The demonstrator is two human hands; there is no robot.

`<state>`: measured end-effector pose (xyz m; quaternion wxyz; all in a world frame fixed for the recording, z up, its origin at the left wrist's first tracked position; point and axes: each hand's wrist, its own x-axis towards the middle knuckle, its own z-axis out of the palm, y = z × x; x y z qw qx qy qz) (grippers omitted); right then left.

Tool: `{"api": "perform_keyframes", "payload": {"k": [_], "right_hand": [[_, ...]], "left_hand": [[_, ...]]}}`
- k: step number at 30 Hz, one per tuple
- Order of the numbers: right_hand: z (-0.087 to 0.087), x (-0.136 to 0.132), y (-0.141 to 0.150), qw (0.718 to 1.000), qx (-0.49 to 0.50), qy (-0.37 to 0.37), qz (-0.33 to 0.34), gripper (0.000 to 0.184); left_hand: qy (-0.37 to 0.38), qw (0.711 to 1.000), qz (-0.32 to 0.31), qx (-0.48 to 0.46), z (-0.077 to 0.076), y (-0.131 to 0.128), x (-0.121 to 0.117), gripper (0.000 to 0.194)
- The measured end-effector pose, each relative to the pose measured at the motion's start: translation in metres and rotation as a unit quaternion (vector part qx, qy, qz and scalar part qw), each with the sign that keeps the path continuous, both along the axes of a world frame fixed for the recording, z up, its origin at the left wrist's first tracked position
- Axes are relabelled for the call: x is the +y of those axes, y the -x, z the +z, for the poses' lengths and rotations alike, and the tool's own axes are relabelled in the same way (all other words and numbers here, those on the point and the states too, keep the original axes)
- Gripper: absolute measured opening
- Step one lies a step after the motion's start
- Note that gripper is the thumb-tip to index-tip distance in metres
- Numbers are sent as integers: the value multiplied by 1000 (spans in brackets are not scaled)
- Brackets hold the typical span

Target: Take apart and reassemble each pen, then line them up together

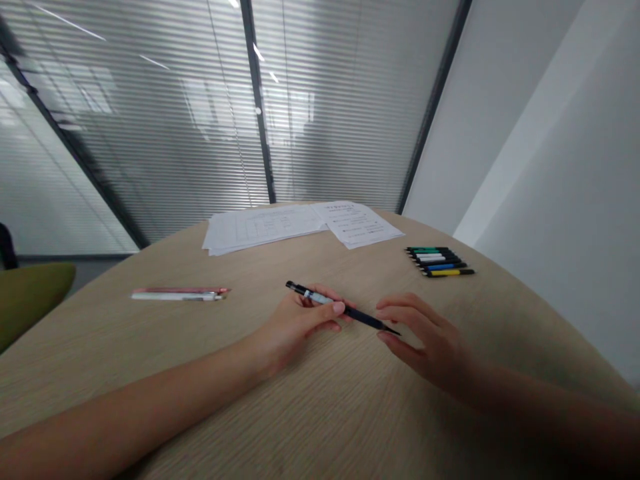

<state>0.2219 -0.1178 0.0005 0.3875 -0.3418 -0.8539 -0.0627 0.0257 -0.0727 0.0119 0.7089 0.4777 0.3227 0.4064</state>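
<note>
My left hand (305, 320) grips a slim black pen (366, 318) with a pale grey-blue band, pinched between thumb and fingers. The pen slants above the table, its pointed tip down to the right. Around that tip, my right hand (425, 333) has its thumb and fingers apart; whether any finger touches the pen I cannot tell. To the right lies a row of several pens (440, 259) with green, white, blue and yellow barrels. Two more pens, one pinkish (175, 290) and one white (165, 297), lie side by side on the left.
All of this is on a round light-wood table (280, 427). Printed paper sheets (270, 227) overlap at its far edge. A green chair (37, 293) stands at the left. Behind are glass panels with blinds (340, 100), and a white wall (565, 200) rises on the right.
</note>
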Motion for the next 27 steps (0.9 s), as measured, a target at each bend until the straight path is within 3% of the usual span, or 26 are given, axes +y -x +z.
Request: {"api": "perform_keyframes", "payload": {"k": [4, 9, 13, 17, 22, 27], "right_hand": [[0, 3, -2, 999, -9, 4, -35, 15], [2, 6, -5, 998, -20, 29, -54, 7], [7, 12, -12, 995, -17, 3, -97, 7], [15, 18, -19, 995, -3, 21, -100, 7], [20, 20, -21, 994, 10, 61, -87, 6], [15, 18, -18, 989, 35, 125, -66, 8]], "left_hand": [[4, 1000, 6, -4, -3, 0, 1, 19], [-14, 999, -34, 4, -1, 1, 2, 17], [-54, 994, -25, 92, 3, 8, 14, 19], [-165, 956, 1, 241, 1, 17, 33, 16], [-278, 908, -71, 305, -6, 20, 37, 12], [-412, 836, -93, 350, -9, 16, 27, 25]]}}
